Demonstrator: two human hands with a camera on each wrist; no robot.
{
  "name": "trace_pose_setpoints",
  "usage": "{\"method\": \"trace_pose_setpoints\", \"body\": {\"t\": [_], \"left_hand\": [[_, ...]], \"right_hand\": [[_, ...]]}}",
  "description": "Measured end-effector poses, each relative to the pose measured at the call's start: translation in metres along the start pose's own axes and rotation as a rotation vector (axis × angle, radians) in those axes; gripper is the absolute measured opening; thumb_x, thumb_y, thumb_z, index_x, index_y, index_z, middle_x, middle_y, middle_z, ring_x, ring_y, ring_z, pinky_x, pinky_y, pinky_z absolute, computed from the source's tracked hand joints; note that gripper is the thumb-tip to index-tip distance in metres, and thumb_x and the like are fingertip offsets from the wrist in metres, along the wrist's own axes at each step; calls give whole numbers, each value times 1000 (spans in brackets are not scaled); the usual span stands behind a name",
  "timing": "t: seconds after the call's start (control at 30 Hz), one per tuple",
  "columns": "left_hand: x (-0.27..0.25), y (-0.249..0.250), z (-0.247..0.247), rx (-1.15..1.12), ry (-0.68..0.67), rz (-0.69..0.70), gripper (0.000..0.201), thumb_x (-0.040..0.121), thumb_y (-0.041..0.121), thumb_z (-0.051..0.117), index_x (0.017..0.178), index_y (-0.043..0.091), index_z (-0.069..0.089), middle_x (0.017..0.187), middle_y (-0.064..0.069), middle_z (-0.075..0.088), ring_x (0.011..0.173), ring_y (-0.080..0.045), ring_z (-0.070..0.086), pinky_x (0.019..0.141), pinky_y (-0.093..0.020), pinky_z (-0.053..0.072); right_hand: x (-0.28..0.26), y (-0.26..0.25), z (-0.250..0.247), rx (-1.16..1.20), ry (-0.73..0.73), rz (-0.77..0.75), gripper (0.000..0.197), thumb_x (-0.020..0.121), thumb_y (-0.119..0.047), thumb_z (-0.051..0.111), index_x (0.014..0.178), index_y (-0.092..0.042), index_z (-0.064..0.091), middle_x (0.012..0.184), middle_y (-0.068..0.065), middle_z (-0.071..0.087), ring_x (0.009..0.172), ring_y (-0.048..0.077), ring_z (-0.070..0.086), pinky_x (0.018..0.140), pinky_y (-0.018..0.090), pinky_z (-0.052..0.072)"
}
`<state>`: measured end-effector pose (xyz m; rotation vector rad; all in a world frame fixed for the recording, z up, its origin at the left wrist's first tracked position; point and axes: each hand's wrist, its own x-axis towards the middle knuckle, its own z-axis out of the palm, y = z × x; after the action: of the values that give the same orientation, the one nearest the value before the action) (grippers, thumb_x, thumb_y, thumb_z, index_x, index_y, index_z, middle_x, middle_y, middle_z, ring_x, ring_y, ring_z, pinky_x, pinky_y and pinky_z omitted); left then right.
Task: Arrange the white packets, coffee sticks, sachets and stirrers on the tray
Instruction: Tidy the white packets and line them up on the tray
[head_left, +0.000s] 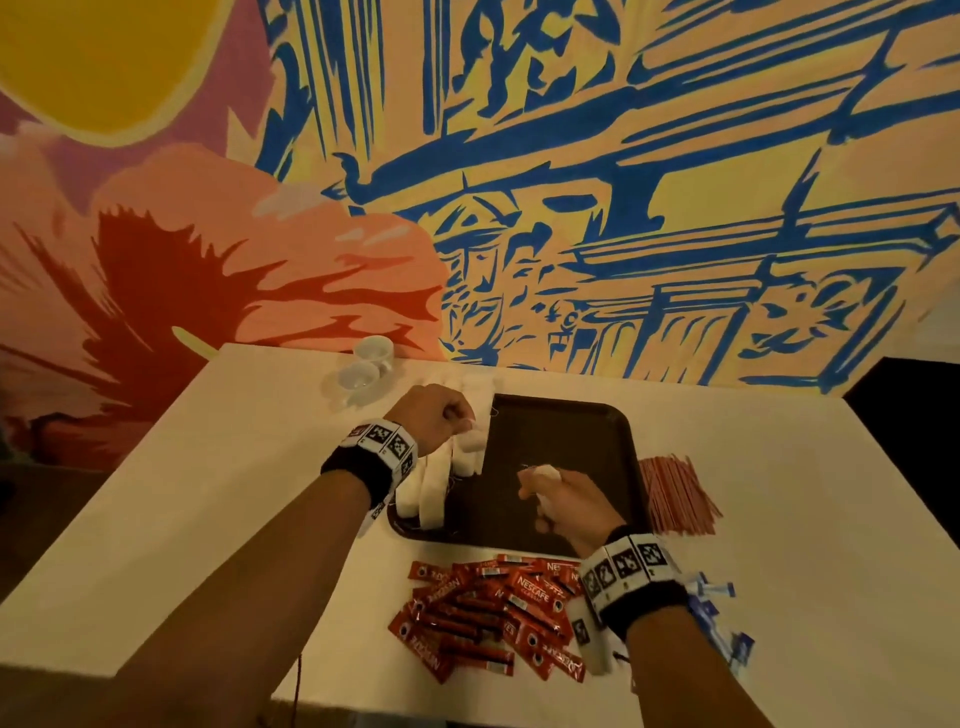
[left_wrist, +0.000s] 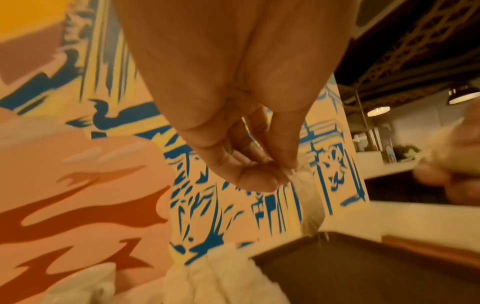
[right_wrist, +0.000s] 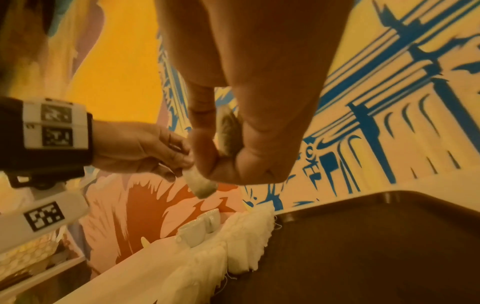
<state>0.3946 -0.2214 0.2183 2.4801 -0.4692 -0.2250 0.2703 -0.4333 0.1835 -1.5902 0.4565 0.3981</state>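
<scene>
The table (head_left: 779, 519) carries a dark tray (head_left: 561, 426) at its middle, bare over most of its floor. A row of white packets (head_left: 431, 488) runs along the tray's left edge, standing on end and leaning on one another; that row looks like the weak point, since a nudge from a wrist or a packet pushed in too hard could topple it like dominoes. The coffee sticks (head_left: 483, 618) lie in a loose heap on the table just near of the tray, the stirrers (head_left: 675, 493) in a bundle just right of it, and blue-and-white sachets (head_left: 719, 618) near the right wrist, so a sweeping forearm could scatter any of them. The left hand (head_left: 436, 415) pinches one white packet (head_left: 472, 439) by its top over the row's far end. The right hand (head_left: 571, 501), apart from it over the tray, is clamped on another packet (head_left: 545, 473); a loose pinch could drop either.
</scene>
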Motion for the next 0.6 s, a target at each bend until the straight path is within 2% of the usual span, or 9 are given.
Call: {"method": "trace_pose_setpoints", "body": {"t": [0.1,0.2,0.33,0.47,0.53,0.6], "left_hand": [[20,-18,16,76,-85,-34,11,90,23,73,99,19,76,102,1,72,95,-15,64,89,-28,50],[36,-33,33,140,-191,-68,15,92,24,70,106,18,74,107,1,71,102,-17,63,87,-23,44],[57,-52,58,202,-328,-149,13,90,27,72,102,22,74,107,2,71,104,-18,64,90,-27,49],[73,-61,77,257,-341,-178,14,90,24,71,103,20,75,110,-2,71,106,-22,65,92,-31,52],[80,-63,80,284,-317,-169,14,91,24,69,103,21,75,110,-2,70,105,-24,65,90,-30,51],[84,-63,82,325,-294,-145,8,90,26,68,98,25,72,110,-1,69,104,-24,65,85,-28,49]], "right_hand": [[11,8,-5,263,-26,87,24,102,-16,52,113,-4,70,97,12,65,74,19,57,64,32,49],[17,12,-8,343,-25,120,32,104,-10,39,112,1,68,94,16,67,72,20,58,64,35,50],[22,20,-16,329,-48,96,28,106,-10,43,119,-2,66,111,19,73,91,25,67,80,39,59],[26,25,-21,308,-71,110,27,108,-13,46,123,-8,67,115,11,76,110,28,70,93,43,59],[27,27,-21,297,-82,114,26,107,-15,48,124,-9,67,115,9,76,113,27,70,95,44,58],[27,30,-20,314,-78,110,26,106,-17,51,123,-6,68,114,11,76,112,29,70,91,41,59]]}}
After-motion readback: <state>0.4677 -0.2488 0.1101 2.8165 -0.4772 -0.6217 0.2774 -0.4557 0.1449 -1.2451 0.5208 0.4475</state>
